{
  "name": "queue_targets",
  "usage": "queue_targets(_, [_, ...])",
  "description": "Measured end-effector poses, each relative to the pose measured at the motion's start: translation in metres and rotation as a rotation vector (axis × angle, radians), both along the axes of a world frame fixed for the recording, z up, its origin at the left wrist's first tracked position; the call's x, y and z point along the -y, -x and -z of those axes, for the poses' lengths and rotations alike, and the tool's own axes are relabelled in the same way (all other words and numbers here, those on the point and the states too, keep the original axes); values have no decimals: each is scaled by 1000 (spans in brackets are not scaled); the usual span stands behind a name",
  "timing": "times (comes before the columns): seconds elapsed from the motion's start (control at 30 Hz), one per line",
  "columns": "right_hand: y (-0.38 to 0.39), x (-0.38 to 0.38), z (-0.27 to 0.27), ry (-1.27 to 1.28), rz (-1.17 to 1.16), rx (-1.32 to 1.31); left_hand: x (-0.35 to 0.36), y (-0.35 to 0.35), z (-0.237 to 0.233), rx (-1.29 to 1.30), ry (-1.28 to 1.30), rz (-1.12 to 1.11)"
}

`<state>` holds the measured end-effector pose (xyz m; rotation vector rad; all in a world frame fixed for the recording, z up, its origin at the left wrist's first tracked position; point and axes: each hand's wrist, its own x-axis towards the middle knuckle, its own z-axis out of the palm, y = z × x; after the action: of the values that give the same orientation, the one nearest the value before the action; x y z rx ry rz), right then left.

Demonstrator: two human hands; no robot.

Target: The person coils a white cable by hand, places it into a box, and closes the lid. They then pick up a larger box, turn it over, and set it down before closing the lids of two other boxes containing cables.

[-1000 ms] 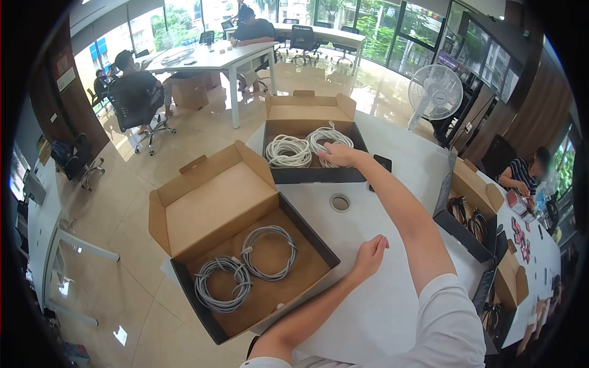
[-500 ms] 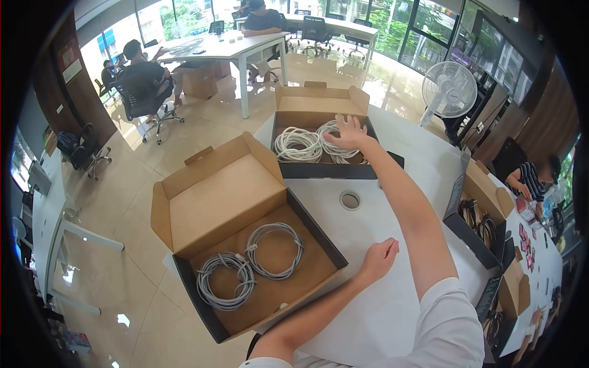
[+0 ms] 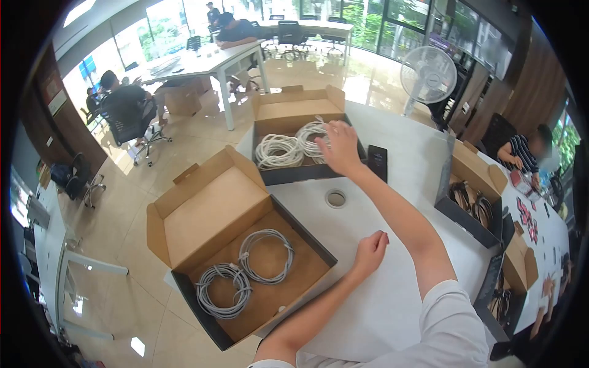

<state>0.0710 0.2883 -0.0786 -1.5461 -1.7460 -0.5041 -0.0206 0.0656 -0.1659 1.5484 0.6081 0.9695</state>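
My right hand is over the right side of the far cardboard box, its fingers stretched and holding nothing. Under and beside it, a coil of white cable is partly covered by the hand. A second white cable coil lies to its left in the same box. Closed in a loose fist, my left hand stays over the white table, right of the nearer open box. Two grey cable coils, one thick and one thinner, lie in that nearer box.
A black phone lies right of the far box. The table has a round cable hole. Right of me stand two boxes of dark cables. A standing fan is behind the table; other people sit at tables around the room.
The view has shifted, so the boxes appear further left. My right hand has drawn back to the right across the far box, uncovering more of the white coil. My left hand stays closed.
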Motion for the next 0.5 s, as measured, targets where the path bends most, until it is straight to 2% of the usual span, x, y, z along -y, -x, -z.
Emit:
queue_targets(0.13, [-2, 69, 20, -31, -34, 157, -1, -4, 6, 89, 25, -9])
queue_targets(0.27, [-27, 126, 54, -71, 57, 5, 1, 6, -4, 55, 106, -16])
queue_targets(0.37, [-37, 174, 83, -34, 136, -90, 0, 4, 11, 161, 136, -16])
queue_targets(0.5, [-25, 243, 70, 99, 69, -122, 8, 3, 3, 180, 25, -168])
